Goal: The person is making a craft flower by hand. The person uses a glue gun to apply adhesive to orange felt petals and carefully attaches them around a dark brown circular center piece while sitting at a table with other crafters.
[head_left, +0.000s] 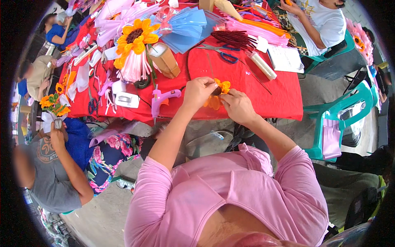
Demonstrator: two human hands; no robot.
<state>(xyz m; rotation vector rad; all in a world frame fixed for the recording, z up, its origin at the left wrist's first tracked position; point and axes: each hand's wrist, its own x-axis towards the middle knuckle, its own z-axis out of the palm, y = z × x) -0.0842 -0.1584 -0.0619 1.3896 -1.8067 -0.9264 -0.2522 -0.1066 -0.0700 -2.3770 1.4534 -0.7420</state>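
Note:
Just over the front edge of the red-covered table, my two hands hold a fuzzy orange flower [213, 103] with a dark brown centre. It looks made of chenille stems. My left hand [198, 94] pinches it from the left, fingertips near the brown centre. From the right, my right hand [240, 107] grips the petals with fingers bent inward. Parts of the flower are hidden behind my fingers. Left of my left hand, a pink-purple glue gun [158, 101] stands at the table edge. Beyond it is a large orange sunflower [135, 36] with pale pink stems below it.
Blue-handled scissors [228, 57], brown chenille stems [233, 39], a clear-wrapped roll [263, 66] and a notebook [285, 59] lie on the red cloth [284, 96]. A brown box [165, 62] stands left. A green chair [314, 136] is at right. Other people sit around the table.

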